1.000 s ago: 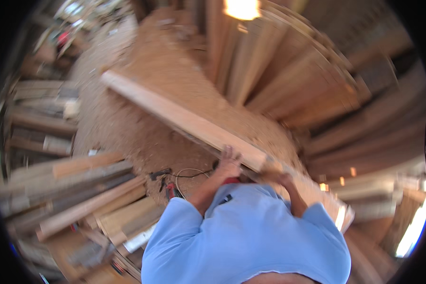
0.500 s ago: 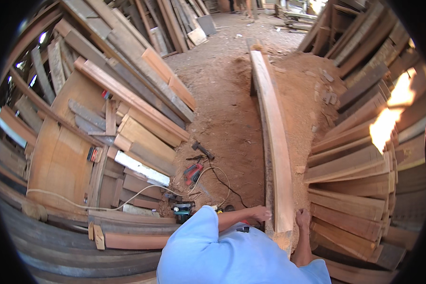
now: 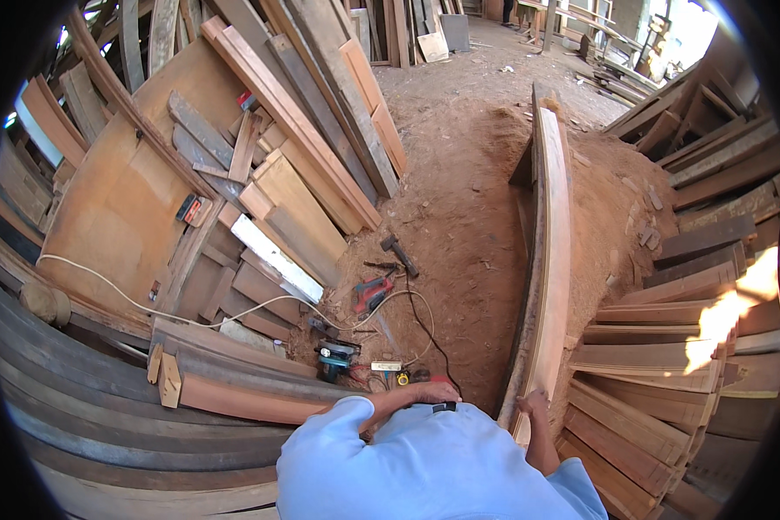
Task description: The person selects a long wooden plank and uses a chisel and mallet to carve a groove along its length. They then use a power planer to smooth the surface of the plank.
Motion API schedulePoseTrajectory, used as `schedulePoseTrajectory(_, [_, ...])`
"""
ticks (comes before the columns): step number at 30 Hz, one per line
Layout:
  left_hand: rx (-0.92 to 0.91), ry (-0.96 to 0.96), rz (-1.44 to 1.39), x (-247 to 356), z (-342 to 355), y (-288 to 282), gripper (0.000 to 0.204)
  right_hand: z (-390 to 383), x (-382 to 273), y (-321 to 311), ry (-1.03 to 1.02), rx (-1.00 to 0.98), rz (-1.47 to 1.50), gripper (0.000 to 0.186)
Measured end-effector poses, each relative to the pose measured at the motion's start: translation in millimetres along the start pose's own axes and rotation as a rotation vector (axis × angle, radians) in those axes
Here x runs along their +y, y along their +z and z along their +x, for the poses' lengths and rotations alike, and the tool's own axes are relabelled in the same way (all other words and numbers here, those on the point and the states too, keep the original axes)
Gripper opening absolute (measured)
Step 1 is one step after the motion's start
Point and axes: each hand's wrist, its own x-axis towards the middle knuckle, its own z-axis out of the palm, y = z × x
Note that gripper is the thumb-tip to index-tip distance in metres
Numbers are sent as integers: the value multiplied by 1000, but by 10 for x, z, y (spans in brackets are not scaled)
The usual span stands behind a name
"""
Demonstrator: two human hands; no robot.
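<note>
A long, pale reddish plank [image 3: 553, 251] runs away from me on a darker beam [image 3: 529, 295]. Over its near end is my right hand [image 3: 535, 404], fingers curled together; whatever they may hold is too small to make out. My left hand [image 3: 438, 393] is drawn in at the front of my blue shirt [image 3: 407, 451], left of the plank and apart from it. Its fingers are bent inward, and their contents cannot be seen. A small black object [image 3: 445, 406] shows on the shirt just below that hand.
On the ground to the left lie a hammer [image 3: 399, 256], a red power tool [image 3: 373, 295], a teal circular saw [image 3: 335, 357] and a yellow tape measure [image 3: 402, 378]. A pale cord [image 3: 260, 305] crosses there. Stacked boards [image 3: 650, 407] line the right; more lumber [image 3: 295, 130] leans left.
My left hand has moved left, from the plank's side to my shirt front. My right hand has gone from beside the plank to over its near end. The view has turned left.
</note>
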Motion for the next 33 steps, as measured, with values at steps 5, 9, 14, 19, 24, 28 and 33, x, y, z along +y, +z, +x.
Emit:
schedulePoseTrajectory(5, [43, -4, 13, -119, -210, -197, 45, 292, -30, 64, 15, -68, -52, 100])
schedulePoseTrajectory(9, [73, 83, -133, -298, -285, -281, 48, 204, -134, 17, 1, -81, -175, 89])
schedulePoseTrajectory(14, [104, -50, -145, -635, -356, -313, 59, 127, -193, -77, -37, -127, -167, 80])
schedulePoseTrajectory(19, [48, -104, -76, -581, -520, -400, 65, 345, -63, 149, -35, 24, -285, 66])
schedulePoseTrajectory(24, [132, -137, -152, -619, -602, -284, 62, -20, -263, -94, -66, 40, -268, 68])
schedulePoseTrajectory(28, [271, 14, -412, -438, -630, -193, 56, 361, -42, -93, -178, -4, -359, 58])
schedulePoseTrajectory(33, [257, -47, -413, -407, -677, -33, 47, -300, -689, -498, -379, 122, -210, 63])
